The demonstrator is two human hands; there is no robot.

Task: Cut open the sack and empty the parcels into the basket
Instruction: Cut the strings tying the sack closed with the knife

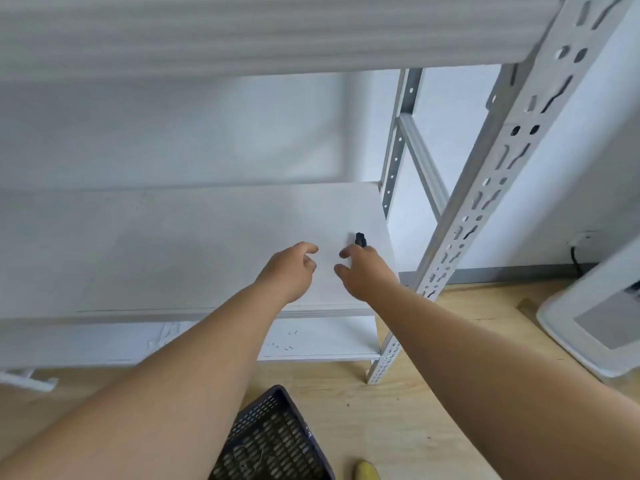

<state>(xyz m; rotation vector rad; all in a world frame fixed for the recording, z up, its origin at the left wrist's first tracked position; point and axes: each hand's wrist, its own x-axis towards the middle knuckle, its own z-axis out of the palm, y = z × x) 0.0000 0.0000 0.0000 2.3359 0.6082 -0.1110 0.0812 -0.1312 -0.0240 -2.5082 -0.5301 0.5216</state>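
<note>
Near the shelf's [194, 244] right edge, a small black tool [360, 239], presumably the cutter, is touched by the right hand [363, 271], fingers loosely curled, not yet gripping. The left hand [291, 268] hovers relaxed, holding nothing. The basket [273, 441] stands on the floor; no sack is seen. Risk: a blind grasp could meet the blade or knock the tool off the edge.

The white shelf board [173, 244] lies bare from nine o'clock to centre, giving open passage. Above, at twelve o'clock, the upper shelf [242, 32] caps the height. At three o'clock the slotted upright [498, 174] blocks sideways travel. A small black object [360, 239] sits just right of centre.
</note>
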